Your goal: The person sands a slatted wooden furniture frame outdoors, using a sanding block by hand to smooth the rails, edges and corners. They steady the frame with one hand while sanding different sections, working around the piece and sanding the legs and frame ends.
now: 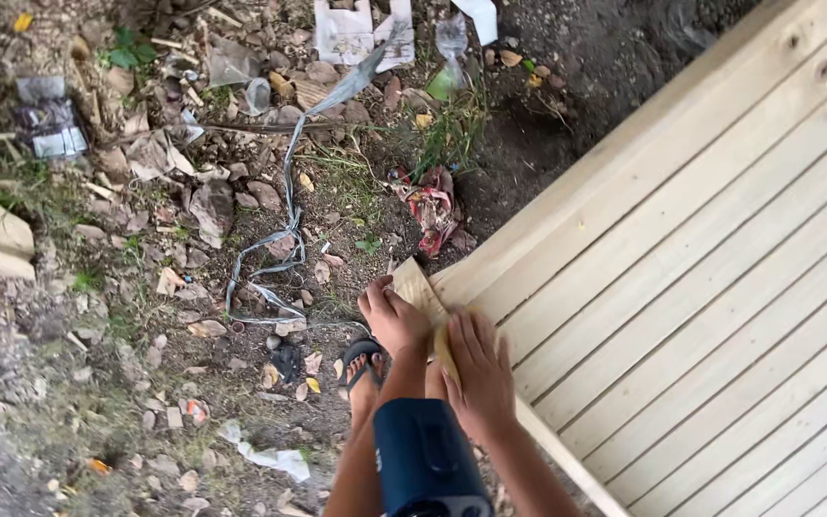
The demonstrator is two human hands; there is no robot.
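The right hand (pixel 480 375) lay flat, fingers spread, pressing a tan sheet of sandpaper (pixel 423 299) onto the near corner of a pale wooden slatted panel (pixel 710 278). The left hand (pixel 393 316) pinched the sheet's far-left end, its length running away toward littered ground (pixel 145 287).

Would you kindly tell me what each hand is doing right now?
Left hand: shut on the sandpaper sheet.
Right hand: open, pressed flat on the sandpaper sheet at the wooden panel corner.
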